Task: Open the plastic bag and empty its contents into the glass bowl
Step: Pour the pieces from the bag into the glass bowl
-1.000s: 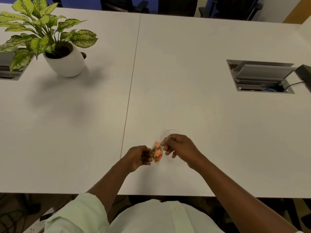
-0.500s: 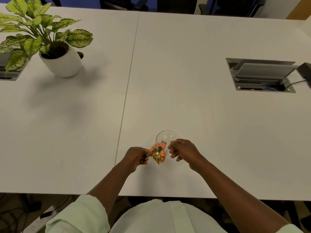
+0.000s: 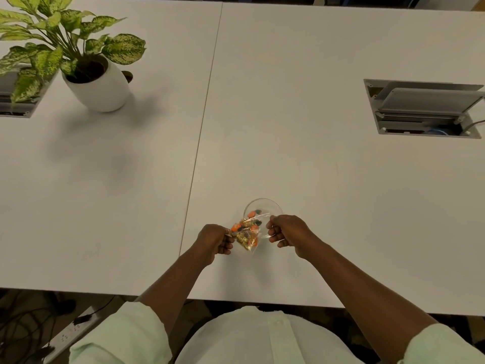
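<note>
You are working at the near edge of a white table [image 3: 301, 153], with a seam [image 3: 202, 127] between its two panels running away from you just left of your hands. At the far left a potted plant [image 3: 86, 61] in a white pot is standing well apart from the work. At the far right an open cable box [image 3: 422, 109] is sitting sunk into the tabletop, its grey lid tilted up and a cable trailing out; a second box [image 3: 13, 98] is showing partly behind the plant's leaves. Nothing is lying between you and the bowl.

Your left hand [image 3: 215, 240] is pinching the left edge of the plastic bag [image 3: 246, 233], and your right hand [image 3: 287, 229] is gripping its right edge, both closed on the film. The bag is hanging between them, holding orange, dark and golden pieces, just at the near rim of the glass bowl [image 3: 262, 208]. A few pieces appear over the bowl; you cannot tell whether they are inside it. No writing is readable anywhere.
</note>
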Motion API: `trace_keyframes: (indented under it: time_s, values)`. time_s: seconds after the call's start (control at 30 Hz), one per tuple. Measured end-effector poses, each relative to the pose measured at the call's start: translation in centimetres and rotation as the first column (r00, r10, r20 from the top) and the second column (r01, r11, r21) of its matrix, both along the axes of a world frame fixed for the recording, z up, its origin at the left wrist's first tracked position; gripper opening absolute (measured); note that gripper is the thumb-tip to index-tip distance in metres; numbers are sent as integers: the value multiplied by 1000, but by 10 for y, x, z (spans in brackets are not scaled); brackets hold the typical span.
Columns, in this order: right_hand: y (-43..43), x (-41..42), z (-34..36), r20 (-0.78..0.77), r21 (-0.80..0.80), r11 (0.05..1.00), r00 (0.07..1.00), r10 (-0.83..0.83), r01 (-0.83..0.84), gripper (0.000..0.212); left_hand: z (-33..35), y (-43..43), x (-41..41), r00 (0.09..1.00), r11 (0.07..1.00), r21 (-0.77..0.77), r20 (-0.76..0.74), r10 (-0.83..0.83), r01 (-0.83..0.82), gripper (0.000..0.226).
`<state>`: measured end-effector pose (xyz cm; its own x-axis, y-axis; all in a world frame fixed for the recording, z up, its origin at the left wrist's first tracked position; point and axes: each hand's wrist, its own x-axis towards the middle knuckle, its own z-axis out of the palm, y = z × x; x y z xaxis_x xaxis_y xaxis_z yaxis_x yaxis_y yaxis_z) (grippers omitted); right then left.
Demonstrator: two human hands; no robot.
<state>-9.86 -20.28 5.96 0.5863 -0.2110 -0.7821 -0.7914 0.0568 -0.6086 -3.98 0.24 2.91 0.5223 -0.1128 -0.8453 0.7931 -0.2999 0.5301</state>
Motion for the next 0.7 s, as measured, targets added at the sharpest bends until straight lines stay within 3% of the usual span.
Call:
trace_keyframes:
  time_s: [0.5,0.7]
  values:
    - [-4,15,-10,-11,25,1000,1000,-4,4,30,-3,-2,8,980,990,140,195,-25,-3,18]
    - [-5,19,-13,1,2,1000,1000,19,-19,31,-2,-2,10,976,986,166,208,-66,31,16]
